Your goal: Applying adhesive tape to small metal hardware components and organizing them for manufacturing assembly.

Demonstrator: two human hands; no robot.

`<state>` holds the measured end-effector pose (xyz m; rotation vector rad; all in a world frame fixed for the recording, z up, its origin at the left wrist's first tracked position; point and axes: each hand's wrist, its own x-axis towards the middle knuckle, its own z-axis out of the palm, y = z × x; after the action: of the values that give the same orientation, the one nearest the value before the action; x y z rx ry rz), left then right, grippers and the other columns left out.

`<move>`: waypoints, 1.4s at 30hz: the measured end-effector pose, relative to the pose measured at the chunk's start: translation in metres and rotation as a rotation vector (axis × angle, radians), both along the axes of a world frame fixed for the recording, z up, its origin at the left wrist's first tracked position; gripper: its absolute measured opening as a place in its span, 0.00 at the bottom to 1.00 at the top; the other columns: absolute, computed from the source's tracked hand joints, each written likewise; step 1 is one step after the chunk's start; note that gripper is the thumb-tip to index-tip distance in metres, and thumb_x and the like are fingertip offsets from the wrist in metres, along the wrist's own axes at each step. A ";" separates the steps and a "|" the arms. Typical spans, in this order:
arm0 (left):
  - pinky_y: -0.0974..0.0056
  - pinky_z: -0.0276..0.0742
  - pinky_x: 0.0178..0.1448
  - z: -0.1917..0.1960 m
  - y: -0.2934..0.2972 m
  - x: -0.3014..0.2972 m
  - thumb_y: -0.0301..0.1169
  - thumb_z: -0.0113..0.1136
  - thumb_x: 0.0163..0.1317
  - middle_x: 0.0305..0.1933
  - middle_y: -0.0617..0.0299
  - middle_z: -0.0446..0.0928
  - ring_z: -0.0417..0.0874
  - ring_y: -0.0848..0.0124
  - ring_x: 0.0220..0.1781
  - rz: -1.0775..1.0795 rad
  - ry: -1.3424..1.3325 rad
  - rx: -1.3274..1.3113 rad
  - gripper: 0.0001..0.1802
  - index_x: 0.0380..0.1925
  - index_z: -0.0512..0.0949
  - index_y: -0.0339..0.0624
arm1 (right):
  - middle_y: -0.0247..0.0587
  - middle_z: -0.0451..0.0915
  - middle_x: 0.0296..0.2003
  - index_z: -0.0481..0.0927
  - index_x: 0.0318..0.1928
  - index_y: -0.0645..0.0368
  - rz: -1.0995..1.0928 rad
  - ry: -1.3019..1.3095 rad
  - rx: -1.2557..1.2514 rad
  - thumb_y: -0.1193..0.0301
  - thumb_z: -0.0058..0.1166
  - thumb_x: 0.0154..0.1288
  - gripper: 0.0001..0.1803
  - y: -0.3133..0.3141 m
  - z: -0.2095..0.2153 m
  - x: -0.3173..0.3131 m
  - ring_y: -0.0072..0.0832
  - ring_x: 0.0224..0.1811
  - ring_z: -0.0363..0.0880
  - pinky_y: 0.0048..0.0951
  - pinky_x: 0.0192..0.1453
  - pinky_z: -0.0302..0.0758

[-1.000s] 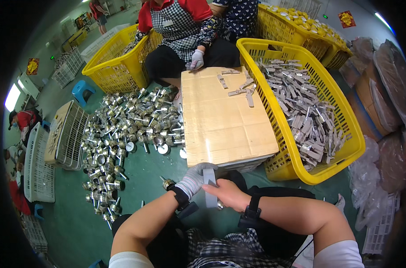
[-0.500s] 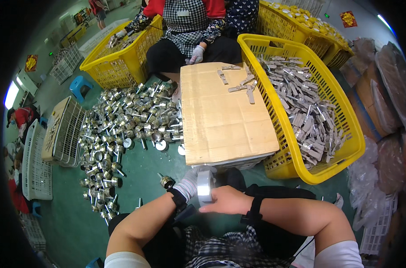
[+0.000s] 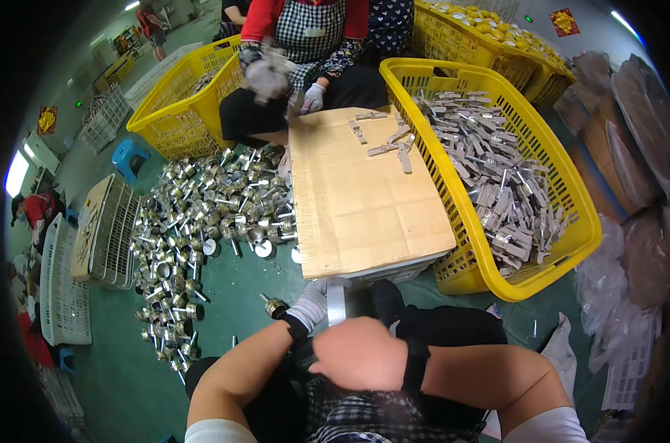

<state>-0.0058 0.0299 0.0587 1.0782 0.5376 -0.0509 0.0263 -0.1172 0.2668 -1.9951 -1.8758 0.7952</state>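
Note:
My left hand (image 3: 310,303), in a white glove, grips the lower side of a flat grey metal piece (image 3: 336,301) held upright over my lap. My right hand (image 3: 358,353), bare with a black wrist band, closes over the same piece from below and hides its lower end. Both hands sit just in front of the near edge of a cardboard-topped work surface (image 3: 357,199). A few grey metal brackets (image 3: 388,140) lie at its far end.
A yellow basket (image 3: 564,244) full of grey metal pieces stands to the right. A heap of shiny round metal parts (image 3: 202,229) covers the green floor to the left. Opposite sits a person in a checked apron (image 3: 305,37), gloved hands moving. White crates (image 3: 106,229) lie far left.
My hands have drawn closer to my body with the metal piece, my right hand now covering more of it. The person opposite has raised a gloved hand.

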 end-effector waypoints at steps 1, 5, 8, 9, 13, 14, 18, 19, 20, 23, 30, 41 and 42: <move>0.68 0.76 0.31 0.002 0.000 0.000 0.17 0.58 0.51 0.30 0.60 0.78 0.77 0.71 0.28 -0.026 0.022 0.030 0.12 0.38 0.78 0.36 | 0.47 0.78 0.24 0.77 0.24 0.62 0.019 0.019 0.041 0.58 0.54 0.54 0.17 0.002 0.002 -0.004 0.45 0.28 0.78 0.40 0.31 0.74; 0.69 0.77 0.36 -0.004 0.008 -0.002 0.15 0.58 0.50 0.32 0.61 0.78 0.77 0.75 0.31 -0.044 0.013 -0.063 0.15 0.40 0.78 0.37 | 0.48 0.75 0.18 0.73 0.27 0.65 0.092 0.085 0.183 0.63 0.56 0.52 0.16 0.018 -0.006 -0.034 0.43 0.24 0.78 0.38 0.26 0.73; 0.70 0.76 0.35 -0.007 0.008 0.000 0.15 0.57 0.50 0.34 0.62 0.79 0.77 0.76 0.31 -0.050 0.017 -0.055 0.16 0.40 0.78 0.37 | 0.46 0.76 0.18 0.74 0.25 0.64 0.101 0.116 0.216 0.66 0.56 0.48 0.13 0.028 -0.008 -0.047 0.40 0.23 0.78 0.38 0.25 0.74; 0.70 0.76 0.35 -0.007 0.009 0.000 0.15 0.57 0.50 0.34 0.62 0.79 0.77 0.77 0.32 -0.036 0.024 -0.174 0.16 0.40 0.78 0.37 | 0.46 0.76 0.18 0.75 0.23 0.64 0.094 0.140 0.230 0.67 0.56 0.47 0.11 0.031 -0.008 -0.049 0.40 0.23 0.78 0.38 0.25 0.74; 0.67 0.76 0.42 -0.008 0.010 -0.002 0.20 0.54 0.55 0.36 0.57 0.78 0.79 0.70 0.37 -0.074 0.068 -0.048 0.09 0.37 0.76 0.31 | 0.46 0.76 0.18 0.77 0.20 0.62 0.108 0.159 0.319 0.70 0.54 0.46 0.07 0.044 -0.006 -0.045 0.38 0.23 0.79 0.36 0.25 0.74; 0.68 0.75 0.43 -0.002 0.009 -0.001 0.20 0.55 0.54 0.37 0.58 0.78 0.78 0.72 0.38 -0.100 0.112 0.016 0.10 0.38 0.76 0.32 | 0.45 0.77 0.18 0.77 0.19 0.62 0.101 0.153 0.310 0.72 0.53 0.45 0.06 0.048 -0.009 -0.046 0.37 0.23 0.79 0.35 0.24 0.74; 0.70 0.74 0.40 0.005 0.007 -0.001 0.20 0.55 0.54 0.36 0.60 0.77 0.77 0.73 0.37 -0.264 -0.018 0.448 0.09 0.37 0.77 0.32 | 0.45 0.77 0.18 0.78 0.19 0.62 0.134 0.164 0.318 0.75 0.51 0.44 0.04 0.060 -0.011 -0.043 0.36 0.22 0.78 0.34 0.23 0.74; 0.70 0.74 0.40 0.005 0.006 0.001 0.19 0.56 0.54 0.35 0.60 0.77 0.77 0.73 0.37 -0.247 0.000 0.367 0.09 0.37 0.77 0.33 | 0.45 0.77 0.18 0.78 0.19 0.62 0.131 0.161 0.317 0.75 0.51 0.44 0.04 0.061 -0.011 -0.042 0.36 0.22 0.78 0.34 0.23 0.74; 0.70 0.74 0.40 0.007 0.008 0.000 0.19 0.56 0.53 0.35 0.61 0.77 0.77 0.74 0.36 -0.223 0.016 0.293 0.09 0.36 0.77 0.34 | 0.45 0.77 0.18 0.78 0.20 0.63 0.145 0.127 0.313 0.75 0.51 0.44 0.04 0.063 -0.009 -0.044 0.37 0.22 0.78 0.34 0.23 0.74; 0.72 0.73 0.43 -0.002 0.014 0.001 0.16 0.57 0.51 0.38 0.60 0.77 0.76 0.75 0.38 -0.100 0.101 -0.081 0.12 0.37 0.78 0.36 | 0.45 0.77 0.18 0.78 0.21 0.63 0.182 0.090 0.303 0.74 0.52 0.44 0.05 0.068 -0.007 -0.046 0.37 0.22 0.78 0.34 0.23 0.74; 0.68 0.71 0.51 -0.012 0.014 -0.001 0.13 0.56 0.49 0.43 0.59 0.77 0.76 0.69 0.45 -0.201 -0.006 0.281 0.16 0.38 0.78 0.40 | 0.47 0.77 0.19 0.77 0.24 0.65 0.227 0.148 0.253 0.67 0.57 0.48 0.11 0.067 -0.003 -0.040 0.41 0.24 0.78 0.36 0.26 0.74; 0.70 0.73 0.43 -0.007 0.011 -0.003 0.15 0.60 0.47 0.40 0.63 0.79 0.76 0.75 0.38 -0.121 -0.024 0.132 0.18 0.40 0.79 0.41 | 0.48 0.75 0.17 0.75 0.26 0.66 0.254 0.142 0.280 0.66 0.57 0.49 0.13 0.061 -0.005 -0.038 0.42 0.24 0.78 0.37 0.26 0.72; 0.70 0.73 0.43 -0.002 0.010 -0.001 0.15 0.60 0.47 0.40 0.63 0.79 0.76 0.75 0.38 -0.122 -0.026 0.130 0.18 0.40 0.79 0.41 | 0.48 0.75 0.17 0.75 0.26 0.67 0.252 0.150 0.271 0.66 0.57 0.49 0.14 0.061 -0.005 -0.036 0.43 0.24 0.78 0.37 0.26 0.72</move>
<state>-0.0071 0.0403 0.0569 1.2367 0.4560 -0.1103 -0.0102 -0.0563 0.2618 -1.5187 -2.0459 0.6880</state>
